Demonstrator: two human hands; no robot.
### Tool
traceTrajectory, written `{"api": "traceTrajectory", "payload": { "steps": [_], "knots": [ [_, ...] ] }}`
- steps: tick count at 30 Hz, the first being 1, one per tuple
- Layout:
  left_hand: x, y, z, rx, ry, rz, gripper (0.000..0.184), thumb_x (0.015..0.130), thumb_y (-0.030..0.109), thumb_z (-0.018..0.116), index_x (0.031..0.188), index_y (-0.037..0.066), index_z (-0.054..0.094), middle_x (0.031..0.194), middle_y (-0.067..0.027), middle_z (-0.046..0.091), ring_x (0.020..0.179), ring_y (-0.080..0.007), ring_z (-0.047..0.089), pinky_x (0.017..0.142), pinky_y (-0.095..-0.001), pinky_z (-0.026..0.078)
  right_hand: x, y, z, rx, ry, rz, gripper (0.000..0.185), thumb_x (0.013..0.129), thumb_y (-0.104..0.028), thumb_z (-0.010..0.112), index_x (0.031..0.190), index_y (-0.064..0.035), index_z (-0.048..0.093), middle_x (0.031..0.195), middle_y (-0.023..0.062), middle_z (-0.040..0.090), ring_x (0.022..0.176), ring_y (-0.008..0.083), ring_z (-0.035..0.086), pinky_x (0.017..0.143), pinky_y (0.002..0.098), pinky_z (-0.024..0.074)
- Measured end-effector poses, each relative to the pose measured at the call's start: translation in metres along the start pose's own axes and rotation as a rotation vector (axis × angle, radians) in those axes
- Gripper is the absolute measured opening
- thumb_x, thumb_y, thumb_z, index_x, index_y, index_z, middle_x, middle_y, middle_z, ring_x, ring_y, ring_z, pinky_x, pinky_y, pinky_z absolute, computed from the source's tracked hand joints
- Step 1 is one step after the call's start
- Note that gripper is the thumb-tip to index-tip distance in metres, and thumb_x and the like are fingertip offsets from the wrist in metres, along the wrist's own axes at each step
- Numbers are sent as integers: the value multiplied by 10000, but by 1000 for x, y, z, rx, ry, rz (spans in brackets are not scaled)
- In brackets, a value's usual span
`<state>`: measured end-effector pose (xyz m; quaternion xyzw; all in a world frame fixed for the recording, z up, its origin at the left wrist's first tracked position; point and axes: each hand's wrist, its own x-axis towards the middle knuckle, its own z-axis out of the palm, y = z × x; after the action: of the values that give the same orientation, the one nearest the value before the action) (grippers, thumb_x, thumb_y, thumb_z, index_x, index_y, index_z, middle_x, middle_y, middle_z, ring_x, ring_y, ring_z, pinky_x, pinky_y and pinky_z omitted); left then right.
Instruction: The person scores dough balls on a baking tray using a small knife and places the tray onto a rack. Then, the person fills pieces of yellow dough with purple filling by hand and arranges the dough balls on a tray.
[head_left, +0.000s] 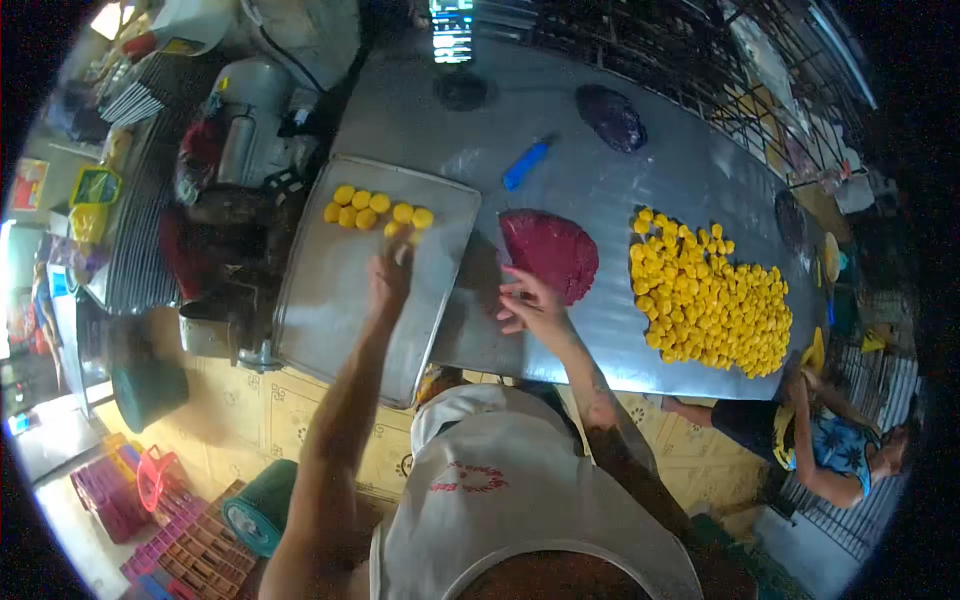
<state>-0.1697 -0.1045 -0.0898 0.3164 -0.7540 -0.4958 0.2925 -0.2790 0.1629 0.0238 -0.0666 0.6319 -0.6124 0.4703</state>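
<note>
My left hand (389, 282) is over the metal tray (345, 300), its fingertips smeared by motion close to the nearest yellow dough pieces (362, 217). Those small round pieces sit in short rows near the far end of the tray. Whether a piece is between these fingers cannot be made out. My right hand (535, 308) hovers at the near edge of a flat purple dough mass (550, 255), fingers apart and slightly curled, with nothing visible in them. A large heap of yellow dough pieces (710, 300) lies on the metal table (470, 130) to the right.
A blue tool (526, 164) lies beyond the purple dough. Another dark purple lump (611, 118) is farther back. At the left stands a machine (240, 130). A person (830, 440) is by the table's right end. Plastic crates (190, 540) are on the floor at lower left.
</note>
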Motion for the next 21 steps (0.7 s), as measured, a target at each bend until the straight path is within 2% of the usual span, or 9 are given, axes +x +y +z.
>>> {"api": "traceTrajectory", "payload": {
  "steps": [3,5,9,10,13,14,17,20,21],
  "knots": [
    [31,24,-19,357,-136,471,283,885,111,604,1154,37,654,1119,-183,677,1039,-351,644,866,-371,525,-18,19,-28,16,96,69,468,960,-137,608,1402,-90,462,1151,109,630,851,189,675,673,320,612],
    [31,14,-26,393,-332,630,373,873,40,538,1238,52,614,1245,-173,627,1206,-334,566,999,-439,462,-33,28,-50,-39,144,108,436,960,-135,609,1375,-72,491,1114,104,649,824,167,672,653,294,592],
    [8,-3,-18,748,-324,682,599,812,-17,522,1404,53,467,1391,-128,541,1381,-293,406,1161,-559,212,-57,56,-106,-110,234,-25,404,935,-101,640,1323,-57,536,1081,87,657,786,144,666,633,275,566],
    [5,7,-13,730,-332,702,599,812,-17,522,1404,53,467,1391,-128,541,1381,-293,406,1161,-559,212,-60,58,-119,-181,298,-75,375,910,-96,668,1270,-45,578,1040,81,660,796,144,664,663,289,565],
    [20,10,-20,951,-286,682,453,857,10,534,1310,15,557,1326,-170,585,1302,-264,509,1084,-489,362,-51,74,-178,-617,512,-321,367,876,-119,709,1224,-49,615,995,81,661,801,145,664,673,290,550],
    [43,-17,-28,571,-427,303,355,896,42,530,1241,9,603,1260,-183,619,1227,-243,560,1009,-432,417,-51,66,-192,-689,611,-331,362,829,-139,743,1168,-55,647,961,112,666,848,208,664,732,326,535],
    [25,17,-26,-103,-284,98,250,983,128,502,1063,-22,686,1075,-171,694,1018,-188,646,809,-290,490,-59,39,-232,-1094,881,-640,342,802,-159,745,1117,-55,661,971,135,672,898,287,643,792,384,516],
    [-45,62,-5,64,-309,155,263,981,119,475,1068,-24,678,1111,-145,689,1022,-195,642,862,-305,486,-54,39,-271,-1120,852,-486,309,786,-167,736,1064,-49,670,975,145,671,947,333,612,850,431,493],
    [-73,60,7,-162,-382,-51,252,966,121,496,1075,-10,681,1124,-145,687,1025,-193,642,890,-312,488,-50,44,-283,-1112,849,-482,309,786,-167,736,1064,-49,670,975,145,671,947,333,612,850,431,493]
  ]
}}
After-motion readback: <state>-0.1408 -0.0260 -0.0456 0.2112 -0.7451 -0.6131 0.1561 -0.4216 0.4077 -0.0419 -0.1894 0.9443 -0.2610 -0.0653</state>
